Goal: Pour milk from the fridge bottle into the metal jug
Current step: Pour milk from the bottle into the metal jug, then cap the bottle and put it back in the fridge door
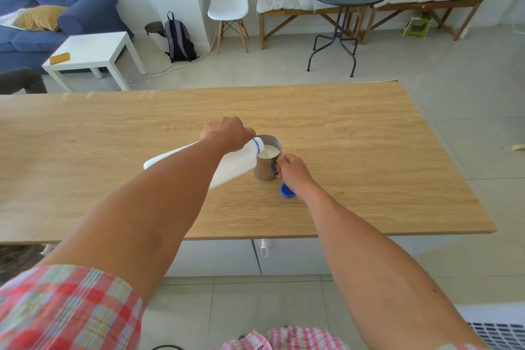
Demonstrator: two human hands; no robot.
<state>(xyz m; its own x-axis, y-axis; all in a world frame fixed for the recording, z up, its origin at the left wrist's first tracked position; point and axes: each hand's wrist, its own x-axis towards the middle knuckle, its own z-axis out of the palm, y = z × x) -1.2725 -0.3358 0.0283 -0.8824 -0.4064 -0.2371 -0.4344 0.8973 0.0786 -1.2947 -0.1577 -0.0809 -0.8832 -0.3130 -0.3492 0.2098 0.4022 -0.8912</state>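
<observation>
Head camera is looking down over a long rectangular table with a pale oak-grain top (355, 128), smooth and matte, which is carrying everything in play. Lying tipped nearly flat above it is a white opaque plastic milk bottle (235, 163), squarish in body, narrowing to a neck with a blue ring, its mouth reaching over the rim of the jug. The left hand (225, 133) is wrapping tightly around the bottle's upper end from above, the forearm crossing over the bottle's body. Standing upright at the table's middle is a small cylindrical metal jug (265, 169), brushed and shiny, reflecting the wood on its side; inside, white milk is sitting fairly close to the rim. The right hand (292, 172) is closing snugly on the jug's handle at its right side, fingers curled. Just beside that wrist, a round blue plastic bottle cap (287, 190) is resting on the wood, apart from the jug.
</observation>
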